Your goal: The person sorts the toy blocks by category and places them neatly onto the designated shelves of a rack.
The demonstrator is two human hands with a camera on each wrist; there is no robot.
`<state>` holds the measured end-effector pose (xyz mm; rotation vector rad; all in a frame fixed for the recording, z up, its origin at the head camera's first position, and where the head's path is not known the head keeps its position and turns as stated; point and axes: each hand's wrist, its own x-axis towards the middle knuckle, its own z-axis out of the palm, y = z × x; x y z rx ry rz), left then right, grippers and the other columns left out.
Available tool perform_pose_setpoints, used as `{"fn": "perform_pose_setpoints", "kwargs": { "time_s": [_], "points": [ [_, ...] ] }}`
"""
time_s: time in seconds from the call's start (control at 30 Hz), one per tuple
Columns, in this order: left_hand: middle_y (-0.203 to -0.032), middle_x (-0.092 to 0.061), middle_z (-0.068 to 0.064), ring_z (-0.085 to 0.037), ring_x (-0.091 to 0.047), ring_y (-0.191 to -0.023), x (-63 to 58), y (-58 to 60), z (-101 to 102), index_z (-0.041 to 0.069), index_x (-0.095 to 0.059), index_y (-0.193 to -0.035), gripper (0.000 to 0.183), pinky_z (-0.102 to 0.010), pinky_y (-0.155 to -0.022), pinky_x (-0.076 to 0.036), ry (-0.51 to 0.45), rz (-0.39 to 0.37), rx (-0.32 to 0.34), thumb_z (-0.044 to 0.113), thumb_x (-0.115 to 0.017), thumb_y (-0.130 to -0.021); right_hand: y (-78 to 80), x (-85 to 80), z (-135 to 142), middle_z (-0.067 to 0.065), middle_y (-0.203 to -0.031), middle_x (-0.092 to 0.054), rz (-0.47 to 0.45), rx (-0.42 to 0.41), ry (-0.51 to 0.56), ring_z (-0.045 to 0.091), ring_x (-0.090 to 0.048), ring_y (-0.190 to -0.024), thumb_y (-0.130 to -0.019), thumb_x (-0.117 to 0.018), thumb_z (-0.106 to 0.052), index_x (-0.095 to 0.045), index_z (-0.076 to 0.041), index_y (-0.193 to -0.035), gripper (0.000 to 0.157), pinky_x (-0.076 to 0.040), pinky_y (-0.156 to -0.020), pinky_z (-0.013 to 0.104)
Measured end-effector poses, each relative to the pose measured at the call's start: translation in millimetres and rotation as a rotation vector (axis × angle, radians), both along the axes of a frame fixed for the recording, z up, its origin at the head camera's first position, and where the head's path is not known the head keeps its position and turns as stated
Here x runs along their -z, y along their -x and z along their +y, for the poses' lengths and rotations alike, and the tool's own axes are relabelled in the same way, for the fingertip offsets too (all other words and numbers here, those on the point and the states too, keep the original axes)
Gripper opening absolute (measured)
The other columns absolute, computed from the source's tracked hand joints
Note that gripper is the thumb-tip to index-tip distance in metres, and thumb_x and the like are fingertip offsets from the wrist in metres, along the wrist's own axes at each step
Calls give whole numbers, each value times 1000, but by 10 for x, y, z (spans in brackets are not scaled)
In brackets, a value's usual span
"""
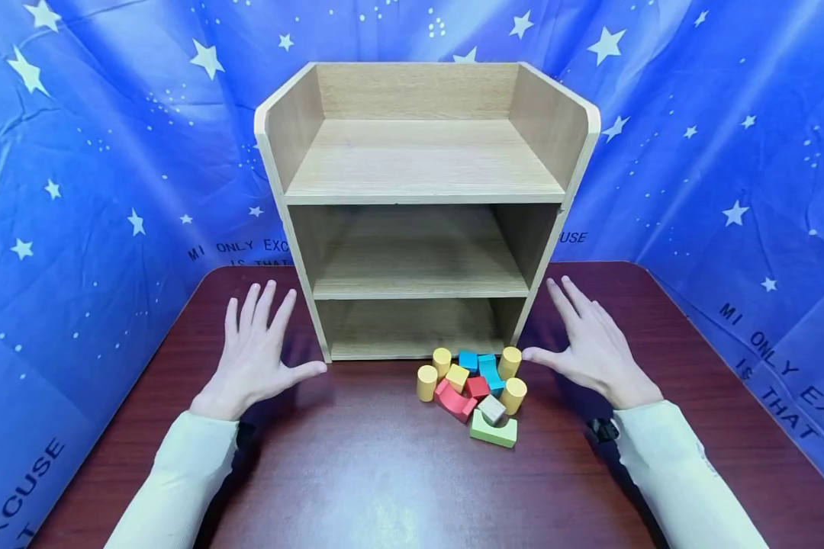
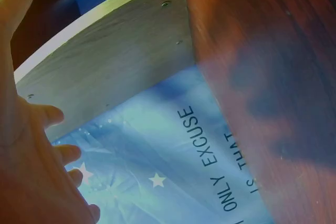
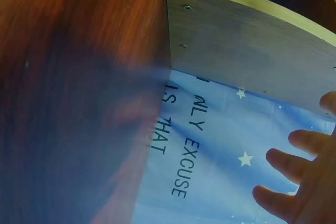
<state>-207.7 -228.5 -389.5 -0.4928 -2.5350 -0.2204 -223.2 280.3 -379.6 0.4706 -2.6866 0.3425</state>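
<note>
Centre stage, the shelf (image 1: 422, 160) stands upright on the dark red bench (image 1: 316, 442), and just off its left side comes the left hand (image 1: 254, 366), fingers straight and fanned wide apart, thumb angled toward the shelf's front foot. On the shelf's right, the right hand (image 1: 593, 354) mirrors it, fingers spread, thumb out beside a yellow cylinder (image 1: 510, 364); whether they touch, I can't tell.

And here's the huddle of blocks, on the bench in front of the shelf's lower right! Four yellow cylinders stand on end, two flanking each side. Nearest the shelf between them, the blue cube (image 1: 468, 361) and blue arch (image 1: 489, 371); then the yellow cube (image 1: 456, 378) and red cube (image 1: 477, 388); farther out, the red arch (image 1: 453, 402), the grey block (image 1: 491, 409) and, farthest from the shelf, the green arch (image 1: 494, 435). Behind the shelf, starry blue cloth (image 1: 110, 168) hangs, sweeping round both sides.
</note>
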Motion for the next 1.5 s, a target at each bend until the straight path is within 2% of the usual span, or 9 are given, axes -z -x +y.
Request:
{"fn": "perform_pose_setpoints", "kwargs": {
  "time_s": [0.1, 0.27, 0.43, 0.67, 0.9, 1.23, 1.3, 1.43, 1.5],
  "points": [
    [-152, -22, -23, -39, -8, -142, -10, -19, -16, 7, -36, -146, 112, -60, -110, -3, -14, -15, 10, 73, -68, -61, 6, 5, -20, 12, -157, -19, -3, -10, 0, 38, -28, -138, -66, -69, -70, -17, -23, -154, 113, -24, -108, 55],
    [-146, -31, -25, -41, -13, -141, -48, -48, 1, 3, -49, -136, 91, -58, -111, -9, -65, -49, 68, 58, -74, -68, 16, 2, -33, 12, -157, -19, -3, -14, 0, 38, -29, -137, -68, -69, -68, -17, -22, -154, 110, -24, -107, 55],
    [-139, -42, -27, -42, -23, -137, -88, -51, 37, 0, -55, -129, 79, -57, -108, -20, -48, -151, 56, 51, -75, -72, 10, 7, -37, 10, -157, -21, 2, -21, 22, 38, -32, -135, -69, -69, -67, -19, -22, -154, 108, -29, -104, 56],
    [-135, -47, -24, -41, -36, -131, -116, -83, 76, 1, -54, -132, 75, -55, -103, -33, -9, -289, 30, 49, -73, -76, -28, -4, -53, 8, -155, -27, 45, -41, 84, 36, -37, -133, -72, -72, -60, -27, -18, -152, 101, -39, -92, 59],
    [-131, -51, -23, -39, -46, -122, -140, -129, 103, 3, -53, -132, 73, -55, -97, -39, 3, -327, 26, 47, -73, -78, -51, -16, -84, 14, -147, -37, 59, -58, 190, 33, -38, -132, -74, -75, -51, -30, -15, -150, 96, -39, -94, 59],
    [-127, -55, -22, -38, -51, -117, -188, -217, 167, 3, -52, -134, 75, -55, -94, -42, 29, -402, 30, 47, -74, -77, -58, -41, -125, 17, -134, -50, 94, -82, 391, 35, -46, -123, -75, -80, -34, -43, -7, -142, 81, -36, -96, 54],
    [-126, -56, -21, -37, -53, -116, -192, -228, 182, 4, -53, -134, 75, -54, -93, -42, 34, -416, 26, 48, -74, -77, -56, -52, -131, 17, -132, -52, 107, -81, 427, 34, -47, -122, -75, -80, -30, -44, -7, -141, 78, -36, -97, 50],
    [-123, -58, -19, -36, -55, -114, -201, -259, 217, 4, -54, -132, 73, -54, -91, -44, 34, -461, 30, 48, -74, -77, -59, -94, -152, 15, -126, -58, 109, -66, 507, 31, -51, -118, -76, -80, -25, -48, -7, -137, 71, -35, -97, 32],
    [-122, -59, -18, -34, -56, -114, -199, -273, 237, 4, -54, -132, 73, -53, -91, -44, 36, -487, 42, 48, -74, -77, -54, -110, -166, 14, -124, -59, 96, -53, 536, 29, -52, -117, -77, -80, -25, -49, -8, -136, 69, -35, -95, 28]
  ]
}}
